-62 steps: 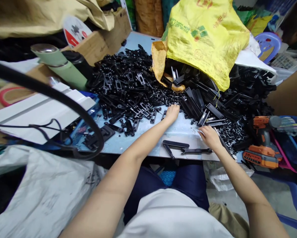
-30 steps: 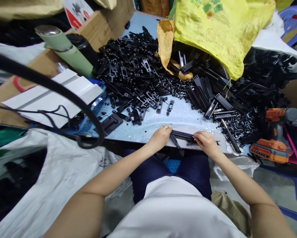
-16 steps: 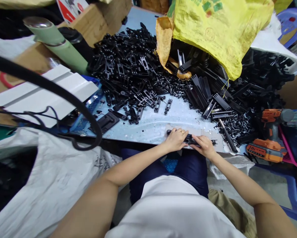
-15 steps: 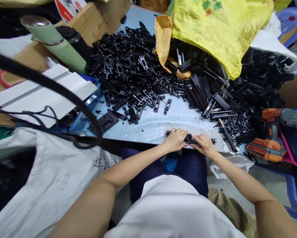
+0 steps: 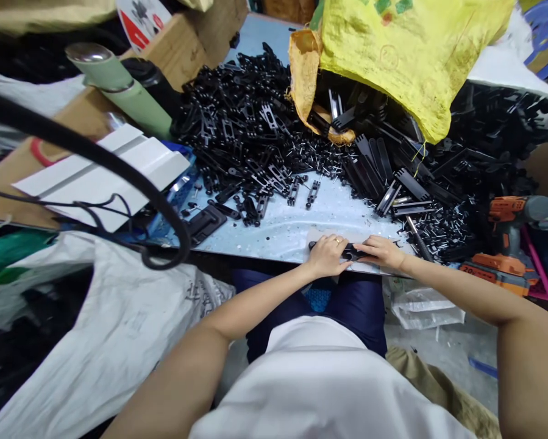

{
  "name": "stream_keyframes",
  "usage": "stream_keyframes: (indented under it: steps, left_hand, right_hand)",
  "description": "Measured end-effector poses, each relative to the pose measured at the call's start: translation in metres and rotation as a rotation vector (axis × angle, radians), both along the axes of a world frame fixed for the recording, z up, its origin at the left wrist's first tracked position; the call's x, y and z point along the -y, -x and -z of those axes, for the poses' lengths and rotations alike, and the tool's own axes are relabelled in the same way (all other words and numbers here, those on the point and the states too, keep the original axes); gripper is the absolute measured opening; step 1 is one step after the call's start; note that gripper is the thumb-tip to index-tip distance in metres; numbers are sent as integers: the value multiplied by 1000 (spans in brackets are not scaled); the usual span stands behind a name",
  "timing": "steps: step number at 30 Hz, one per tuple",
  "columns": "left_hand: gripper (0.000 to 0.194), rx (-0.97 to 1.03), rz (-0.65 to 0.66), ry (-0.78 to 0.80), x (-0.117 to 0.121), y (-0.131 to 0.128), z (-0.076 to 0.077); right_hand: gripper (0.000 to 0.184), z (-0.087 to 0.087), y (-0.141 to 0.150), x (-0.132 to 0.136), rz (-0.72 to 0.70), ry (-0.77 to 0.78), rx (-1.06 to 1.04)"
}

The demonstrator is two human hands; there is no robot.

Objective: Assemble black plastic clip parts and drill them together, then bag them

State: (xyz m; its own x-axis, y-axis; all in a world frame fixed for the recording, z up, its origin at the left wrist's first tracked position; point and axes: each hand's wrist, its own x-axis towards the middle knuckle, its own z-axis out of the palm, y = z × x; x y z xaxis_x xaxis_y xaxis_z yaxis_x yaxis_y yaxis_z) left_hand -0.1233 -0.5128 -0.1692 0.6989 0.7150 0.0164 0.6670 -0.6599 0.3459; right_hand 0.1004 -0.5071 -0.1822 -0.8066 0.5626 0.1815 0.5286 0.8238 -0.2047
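Observation:
At the front edge of the bench, my left hand (image 5: 329, 256), with a ring on one finger, is closed around a long black plastic part (image 5: 350, 252). My right hand (image 5: 383, 252) reaches in from the other side, its thumb and fingers on the same part near the middle. Both hands cover much of the piece, so its full shape is hidden. Beneath it lies a pale flat board (image 5: 317, 235). Two small black slotted links (image 5: 313, 194) with pins lie beyond my hands.
Heaped black links (image 5: 237, 122) cover the back left. Small screws (image 5: 442, 228) and flat forked black bars (image 5: 369, 161) lie right, below a yellow sack (image 5: 392, 55). An orange cordless drill (image 5: 502, 265) and a metal rod (image 5: 417, 238) are at the right. A thick black cable (image 5: 104, 167) arches left.
My right hand has turned flatter, its fingers now stretched leftward across the part, and its forearm has swung up to the right. The left hand stays on the part. The view has shifted slightly.

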Motion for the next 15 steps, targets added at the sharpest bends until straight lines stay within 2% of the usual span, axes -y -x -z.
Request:
stream_keyframes:
  steps: [2,4,6,8,11,13,15]
  left_hand:
    - [50,-45,66,-58,1,3,-2]
    - [50,-100,95,-137,1,6,-2]
    - [46,-130,79,-181,0,11,-1]
    - [43,-91,61,-178,-2,18,-4]
    - [54,170,101,-174,4,34,-21]
    - [58,448,198,-140,18,43,-40]
    - [60,697,261,-59,37,46,-58]
  right_hand:
    - [47,-5,-3,-4,41,-21,62]
    - [56,-9,-5,-3,168,-81,121]
    - [61,-14,-4,2,267,-133,147]
    - [62,-26,1,11,284,-136,127]
    - [60,-61,13,29,166,-13,-25]
    - [58,-88,23,42,6,155,-190]
    - [56,-107,35,56,-107,314,-348]
